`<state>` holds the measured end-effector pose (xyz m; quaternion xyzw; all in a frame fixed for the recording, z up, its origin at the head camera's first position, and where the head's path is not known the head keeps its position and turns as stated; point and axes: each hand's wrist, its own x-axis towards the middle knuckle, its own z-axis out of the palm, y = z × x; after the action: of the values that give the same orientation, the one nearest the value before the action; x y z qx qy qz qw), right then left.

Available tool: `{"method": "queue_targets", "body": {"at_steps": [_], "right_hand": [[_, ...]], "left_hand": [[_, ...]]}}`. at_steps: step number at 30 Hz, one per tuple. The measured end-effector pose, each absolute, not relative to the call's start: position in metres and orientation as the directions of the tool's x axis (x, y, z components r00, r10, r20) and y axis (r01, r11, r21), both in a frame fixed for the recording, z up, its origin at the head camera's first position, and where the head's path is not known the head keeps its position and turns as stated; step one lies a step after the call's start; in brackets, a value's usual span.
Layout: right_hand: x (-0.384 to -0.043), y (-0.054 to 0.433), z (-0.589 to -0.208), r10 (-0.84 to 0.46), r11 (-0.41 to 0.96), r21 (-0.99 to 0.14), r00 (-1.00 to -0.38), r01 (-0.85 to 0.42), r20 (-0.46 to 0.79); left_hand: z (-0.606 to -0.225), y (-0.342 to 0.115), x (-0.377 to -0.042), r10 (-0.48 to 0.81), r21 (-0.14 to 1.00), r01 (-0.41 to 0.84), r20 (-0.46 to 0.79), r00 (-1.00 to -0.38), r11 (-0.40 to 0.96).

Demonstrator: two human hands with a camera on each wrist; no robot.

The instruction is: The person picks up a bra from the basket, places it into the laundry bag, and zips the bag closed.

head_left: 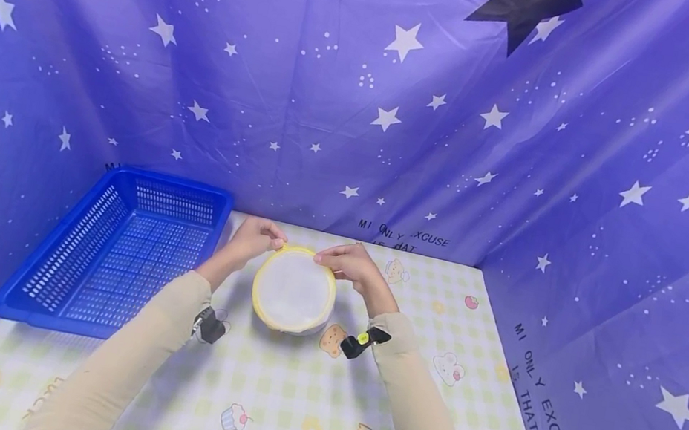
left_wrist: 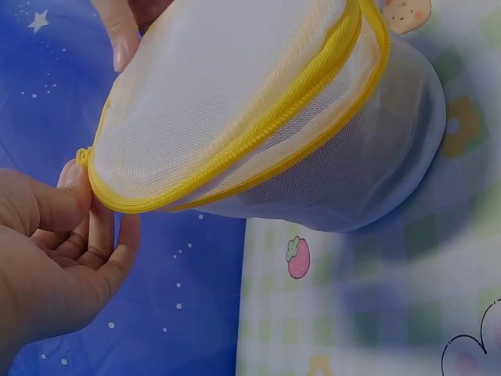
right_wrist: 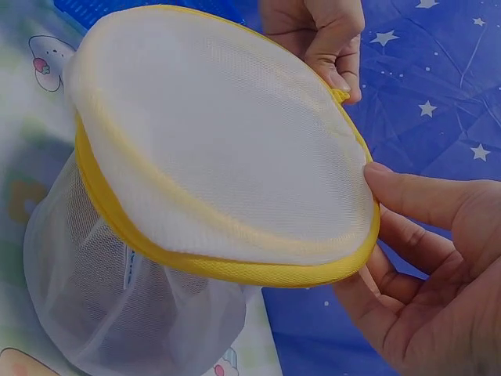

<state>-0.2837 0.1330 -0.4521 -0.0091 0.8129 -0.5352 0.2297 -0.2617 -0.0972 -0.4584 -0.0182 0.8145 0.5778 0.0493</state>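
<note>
A white mesh laundry bag [head_left: 295, 290] with yellow zipper trim stands on the table, its round lid facing up. In the left wrist view the yellow zipper [left_wrist: 290, 110] is parted along the near side, leaving a gap under the lid. My left hand [head_left: 252, 239] pinches the small yellow zipper pull [left_wrist: 83, 157] at the far left of the rim. On the far right of the rim, my right hand [head_left: 355, 266] holds the edge, thumb on the lid and fingers beneath it. Through the mesh wall a small printed label [right_wrist: 129, 266] shows in the right wrist view.
A blue plastic basket [head_left: 121, 172] with perforated walls stands to the left, near the left forearm. The table wears a green checked cloth [head_left: 282, 393] with cartoon prints. Purple star-patterned curtains [head_left: 336, 93] enclose the back and sides.
</note>
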Motion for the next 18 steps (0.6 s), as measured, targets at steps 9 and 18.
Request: {"method": "queue_targets", "body": {"at_steps": [9,18], "right_hand": [[-0.2823,0.1300,-0.4507,-0.234,0.425,-0.870,-0.899,0.249,-0.371],[-0.2814,0.1291,-0.4490,-0.198,0.394,-0.876,-0.906,0.276,-0.375]], "left_hand": [[-0.4583,-0.0986,-0.2610,0.036,0.937,-0.099,-0.118,-0.992,0.335],[-0.4590,-0.1020,-0.2615,0.037,0.943,-0.110,-0.128,-0.991,0.314]]}}
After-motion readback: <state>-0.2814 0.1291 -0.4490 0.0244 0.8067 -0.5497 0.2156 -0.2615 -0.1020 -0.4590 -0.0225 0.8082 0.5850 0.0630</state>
